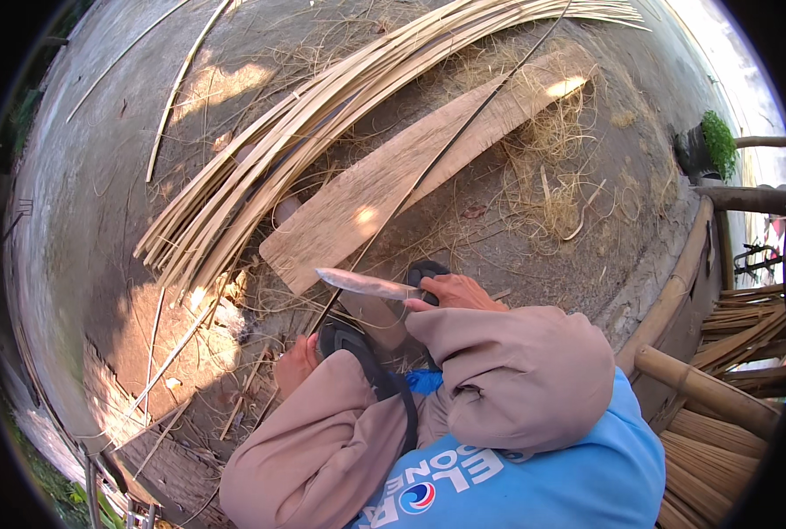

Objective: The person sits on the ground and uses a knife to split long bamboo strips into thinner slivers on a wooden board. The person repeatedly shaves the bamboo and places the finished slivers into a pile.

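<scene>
Knife [371, 284] is held in the right hand [463, 292], fingers closed around the handle, blade pointing left and crossing the line of a long dark strip [428, 167]; blade-to-strip contact cannot be determined. Left hand [296, 365], partly hidden by the trouser leg, grips the near part of this strip. Strip extends diagonally away over a wooden plank [358, 207]. Pale strips [322, 115] form a bundle beyond the plank. Fibrous shavings [552, 194] lie right of the plank on the ground [626, 256].
</scene>
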`<state>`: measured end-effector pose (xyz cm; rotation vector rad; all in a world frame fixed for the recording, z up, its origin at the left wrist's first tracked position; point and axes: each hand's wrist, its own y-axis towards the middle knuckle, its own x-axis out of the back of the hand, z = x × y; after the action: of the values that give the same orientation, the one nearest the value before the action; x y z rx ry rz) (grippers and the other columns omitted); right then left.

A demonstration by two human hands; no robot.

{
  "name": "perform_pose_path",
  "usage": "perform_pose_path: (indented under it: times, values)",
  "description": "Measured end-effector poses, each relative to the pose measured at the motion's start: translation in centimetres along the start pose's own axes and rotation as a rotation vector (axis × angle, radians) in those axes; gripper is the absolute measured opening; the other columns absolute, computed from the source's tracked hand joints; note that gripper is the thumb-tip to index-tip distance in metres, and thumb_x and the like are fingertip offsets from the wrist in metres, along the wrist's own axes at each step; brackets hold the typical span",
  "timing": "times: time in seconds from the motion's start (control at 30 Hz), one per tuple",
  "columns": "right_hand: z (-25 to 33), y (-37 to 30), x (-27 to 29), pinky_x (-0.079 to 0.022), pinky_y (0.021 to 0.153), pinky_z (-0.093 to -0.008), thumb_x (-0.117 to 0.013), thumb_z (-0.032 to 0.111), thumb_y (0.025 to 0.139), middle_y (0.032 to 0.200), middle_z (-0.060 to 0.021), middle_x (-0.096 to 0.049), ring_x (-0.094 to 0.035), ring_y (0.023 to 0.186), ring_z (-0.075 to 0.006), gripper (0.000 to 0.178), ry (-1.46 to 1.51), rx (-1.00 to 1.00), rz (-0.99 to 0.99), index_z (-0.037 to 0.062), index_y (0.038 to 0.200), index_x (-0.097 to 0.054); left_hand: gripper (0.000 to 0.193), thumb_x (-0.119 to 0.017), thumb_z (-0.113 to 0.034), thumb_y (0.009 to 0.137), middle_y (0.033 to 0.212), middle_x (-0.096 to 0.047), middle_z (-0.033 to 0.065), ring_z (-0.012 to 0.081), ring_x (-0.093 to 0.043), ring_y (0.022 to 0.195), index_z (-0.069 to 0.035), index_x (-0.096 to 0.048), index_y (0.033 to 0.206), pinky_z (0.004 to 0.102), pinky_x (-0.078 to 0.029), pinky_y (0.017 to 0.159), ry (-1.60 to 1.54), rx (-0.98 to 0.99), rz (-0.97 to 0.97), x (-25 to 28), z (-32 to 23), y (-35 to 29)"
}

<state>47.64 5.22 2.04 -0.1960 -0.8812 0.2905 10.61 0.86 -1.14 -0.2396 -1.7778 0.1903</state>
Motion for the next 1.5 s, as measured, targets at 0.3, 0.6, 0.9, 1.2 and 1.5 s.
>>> perform_pose_path:
  times: [0.3,0.6,0.9,1.2,1.5]
  values:
    - [-6.7,6.1,5.5,-0.053,0.066,-0.0521,-0.059,0.059,0.101,0.067,-0.0247,-0.065,-0.068,0.069,-0.0452,0.062,-0.032,-0.192,-0.205,0.0002,0.086,-0.067,0.041,-0.049,-0.048,0.108,0.063,-0.065,0.016,0.0425,-0.066,0.059,-0.012,-0.056,0.089,0.0542,-0.047,0.049,0.061,-0.064,0.003,-1.2,3.4,-0.1]
    - [-9.7,8.7,9.9,-0.05,0.065,-0.0533,-0.057,0.063,0.1,0.068,-0.0277,-0.064,-0.063,0.061,-0.0409,0.07,-0.044,-0.354,-0.356,-0.0049,0.086,-0.069,0.031,-0.06,-0.028,0.104,0.111,-0.068,0.0168,0.0316,-0.065,0.11,-0.01,-0.064,0.129,0.0407,-0.051,0.08,-0.001,-0.103,0.461,3.1,12.5,-5.8]
    - [-15.0,12.8,13.5,-0.049,0.071,-0.0518,-0.052,0.067,0.1,0.072,-0.0275,-0.065,-0.066,0.074,-0.0429,0.075,-0.125,-0.375,-0.463,-0.004,0.087,-0.07,0.051,-0.072,-0.023,0.098,0.115,-0.068,0.0139,0.0232,-0.064,0.114,-0.008,-0.058,0.144,0.0383,-0.051,0.094,-0.354,0.275,0.544,6.0,17.8,-8.3]
    - [-2.4,7.9,-0.5,-0.052,0.065,-0.051,-0.062,0.057,0.1,0.065,-0.0282,-0.063,-0.068,0.067,-0.0448,0.063,0.232,-0.255,-0.199,-0.005,0.086,-0.067,0.046,-0.073,-0.028,0.099,0.092,-0.068,0.017,0.033,-0.067,0.081,-0.008,-0.064,0.14,0.0401,-0.053,0.075,-0.54,-0.179,-0.022,-0.6,-5.7,5.8]
    - [-8.8,8.4,2.6,-0.046,0.058,-0.0494,-0.064,0.055,0.1,0.063,-0.0206,-0.061,-0.061,0.057,-0.037,0.061,0.16,-0.322,-0.428,-0.0017,0.078,-0.063,0.034,-0.065,-0.031,0.104,0.093,-0.075,0.0207,0.0318,-0.072,0.079,-0.008,-0.073,0.127,0.0376,-0.053,0.071,-0.688,-0.05,0.105,-0.3,-5.2,8.0]
